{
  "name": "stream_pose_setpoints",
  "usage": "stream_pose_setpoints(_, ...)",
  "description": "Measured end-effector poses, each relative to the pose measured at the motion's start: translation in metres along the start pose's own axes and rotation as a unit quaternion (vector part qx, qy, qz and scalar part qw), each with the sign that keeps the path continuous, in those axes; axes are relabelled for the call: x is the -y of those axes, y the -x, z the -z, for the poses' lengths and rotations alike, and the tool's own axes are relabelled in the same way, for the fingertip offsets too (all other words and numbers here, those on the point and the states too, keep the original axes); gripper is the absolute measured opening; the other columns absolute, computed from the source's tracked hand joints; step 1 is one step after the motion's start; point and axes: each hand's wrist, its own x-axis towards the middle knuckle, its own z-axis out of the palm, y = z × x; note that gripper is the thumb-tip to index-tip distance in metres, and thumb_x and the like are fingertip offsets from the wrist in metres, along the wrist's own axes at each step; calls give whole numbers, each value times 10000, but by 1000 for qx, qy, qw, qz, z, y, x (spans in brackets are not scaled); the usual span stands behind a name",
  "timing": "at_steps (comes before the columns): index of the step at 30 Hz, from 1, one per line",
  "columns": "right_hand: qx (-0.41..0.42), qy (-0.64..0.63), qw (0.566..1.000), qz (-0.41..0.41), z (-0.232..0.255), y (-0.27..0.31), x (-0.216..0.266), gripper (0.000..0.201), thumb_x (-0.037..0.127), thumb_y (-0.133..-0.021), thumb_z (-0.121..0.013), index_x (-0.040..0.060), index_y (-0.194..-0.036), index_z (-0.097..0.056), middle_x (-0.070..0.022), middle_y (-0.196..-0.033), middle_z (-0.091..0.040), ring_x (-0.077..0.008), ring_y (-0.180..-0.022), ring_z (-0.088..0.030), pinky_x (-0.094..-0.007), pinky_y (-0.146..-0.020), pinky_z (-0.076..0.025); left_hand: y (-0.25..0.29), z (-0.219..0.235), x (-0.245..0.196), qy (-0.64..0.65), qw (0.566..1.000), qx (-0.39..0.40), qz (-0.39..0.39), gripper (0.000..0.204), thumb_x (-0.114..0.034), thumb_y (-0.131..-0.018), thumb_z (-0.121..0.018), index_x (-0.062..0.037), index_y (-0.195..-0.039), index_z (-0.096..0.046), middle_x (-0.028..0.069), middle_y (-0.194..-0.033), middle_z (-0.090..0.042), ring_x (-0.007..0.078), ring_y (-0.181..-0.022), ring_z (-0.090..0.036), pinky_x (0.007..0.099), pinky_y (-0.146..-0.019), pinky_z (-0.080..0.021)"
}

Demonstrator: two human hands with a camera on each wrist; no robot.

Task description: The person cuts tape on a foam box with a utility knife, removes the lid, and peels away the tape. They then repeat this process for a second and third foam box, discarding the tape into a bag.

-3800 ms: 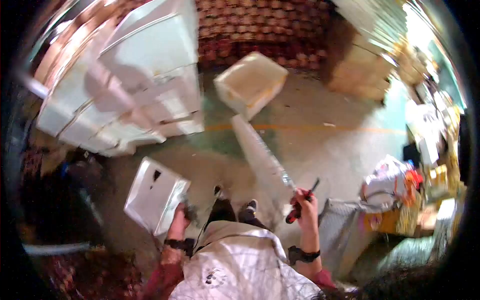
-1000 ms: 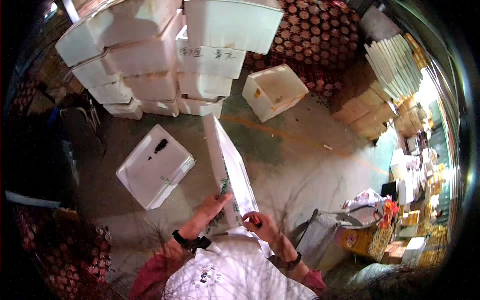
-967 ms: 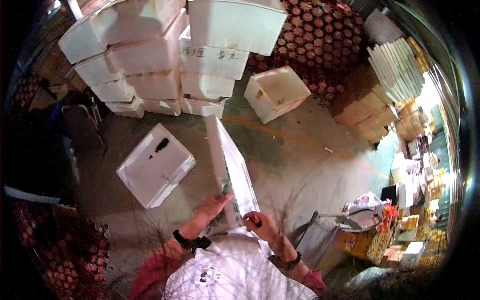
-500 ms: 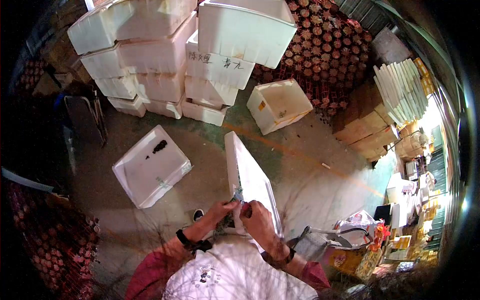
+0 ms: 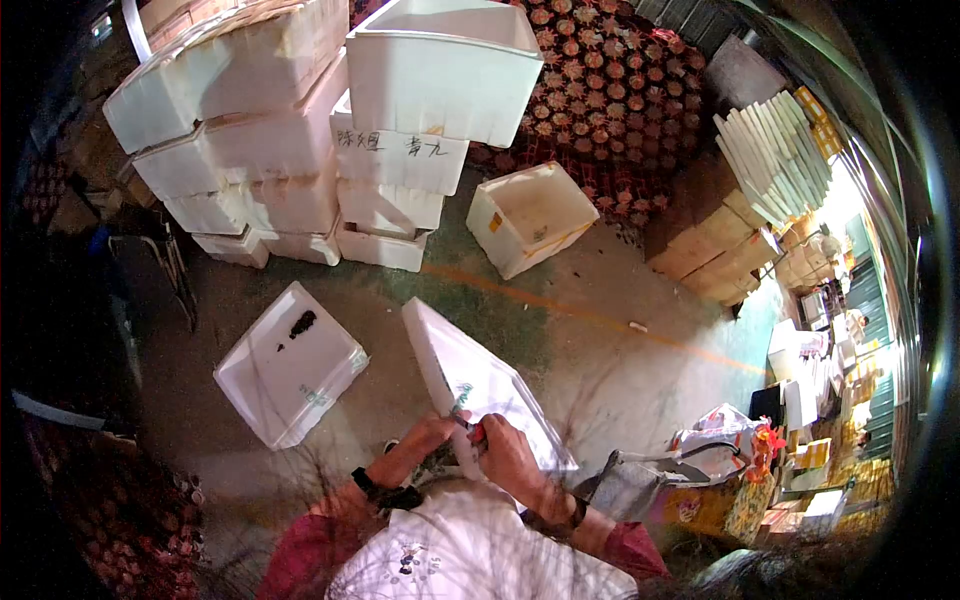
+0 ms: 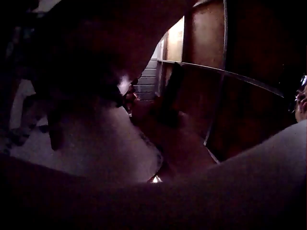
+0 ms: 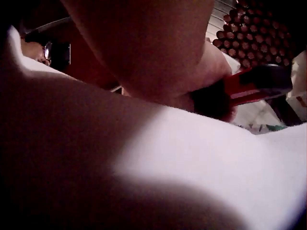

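A white foam box lid (image 5: 490, 375), with green print or tape near its edge, leans tilted in front of my apron. My left hand (image 5: 425, 437) is at its near left edge, gripping crumpled greenish tape (image 5: 437, 462) that hangs below the fingers. My right hand (image 5: 508, 458) grips a red-and-black-handled tool (image 7: 252, 86) with the fingers curled round it, close beside the left fingers on the lid. The tool's working end is hidden. In the left wrist view the hand is too dark to make out.
A white foam box (image 5: 290, 370) with a dark hole or mark sits on the floor at left. Another open foam box (image 5: 535, 220) is ahead. Stacked foam boxes (image 5: 260, 150) rise at back left, cartons (image 5: 715, 245) at right. A grey bin (image 5: 625, 485) stands near my right side.
Earlier my hands were apart, the left by the floor box and the right by the lid. Now both meet at the lid's edge, and the lid has tilted to show more of its face.
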Motion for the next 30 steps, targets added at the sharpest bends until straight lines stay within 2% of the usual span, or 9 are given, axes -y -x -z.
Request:
stream_pose_setpoints(5, -86, 36, 996, -10, 28, 5, 4, 81, -31, -799, -541, 20, -852, -509, -208, -835, -559, -435, -764, -573, -503, -658, -445, 16, 18, 18, -43, 992, -44, -108, 472, -277, -1051, -366, -53, -1466, -353, 70, -1483, -354, 188, -1337, -350, 322, -1119, -258)
stream_pose_setpoints(7, -165, 48, 985, -25, 31, 11, -22, 97, -45, -788, -549, 20, -846, -508, -210, -827, -559, -429, -752, -570, -495, -649, -442, 17, 35, 26, 12, 992, -123, -9, 490, -265, -1057, -346, -66, -1500, -280, 88, -1512, -304, 209, -1359, -324, 323, -1120, -267)
stream_pose_setpoints(10, -293, -52, 951, -89, 40, 18, -92, 73, -11, -825, -575, 14, -806, -508, -139, -729, -532, -267, -679, -508, -377, -613, -421, 47, 71, 56, -278, 920, -236, -142, 360, -107, -1011, -472, 6, -1352, -438, 67, -1233, -521, 169, -1099, -513, 262, -908, -428)
stream_pose_setpoints(11, -339, -104, 929, -109, 45, 19, -112, 86, 0, -837, -576, 11, -790, -505, -100, -687, -512, -188, -651, -482, -332, -601, -410, 52, 93, 66, -73, 965, -249, -39, 348, -157, -978, -535, 7, -1282, -489, 61, -1146, -552, 175, -1039, -539, 264, -854, -450)
stream_pose_setpoints(13, -438, -272, 853, -84, 61, 20, -159, 119, -15, -840, -573, 16, -751, -501, -58, -673, -503, -171, -639, -457, -303, -613, -404, 67, 108, 47, 308, 898, -305, 72, 362, -256, -920, -629, 1, -1168, -567, 56, -1017, -592, 193, -956, -573, 272, -779, -478)
stream_pose_setpoints(15, -474, 12, 869, -141, 96, 29, -147, 193, 54, -866, -642, 27, -754, -488, -60, -680, -526, -177, -640, -450, -302, -611, -402, 87, 128, 48, 217, 895, -378, 98, 393, -391, -874, -609, -50, -1068, -592, 58, -966, -588, 185, -899, -556, 307, -745, -456)
stream_pose_setpoints(19, -564, 27, 813, -139, 138, 37, -202, 101, 95, -873, -667, 28, -825, -608, -25, -700, -560, -144, -662, -494, -288, -639, -426, 146, 172, 53, 140, 895, -414, 84, 410, -411, -866, -604, -38, -1036, -609, 31, -973, -596, 177, -913, -545, 317, -806, -440)
stream_pose_setpoints(23, -520, -58, 844, -116, 152, 29, -195, 83, 94, -870, -669, 31, -841, -625, -14, -690, -552, -123, -656, -480, -275, -619, -415, 143, 108, -22, -71, 892, -438, 91, 309, -321, -884, -582, -29, -982, -611, 23, -916, -575, 139, -866, -518, 286, -799, -412)
stream_pose_setpoints(30, -500, -165, 837, -149, 160, 28, -146, 33, 105, -907, -642, 73, -902, -634, 45, -724, -551, -60, -581, -452, -210, -518, -359, 166, 209, 39, -270, 857, -356, 257, 324, -280, -845, -621, 32, -761, -643, 25, -725, -609, 125, -651, -547, 285, -590, -432)
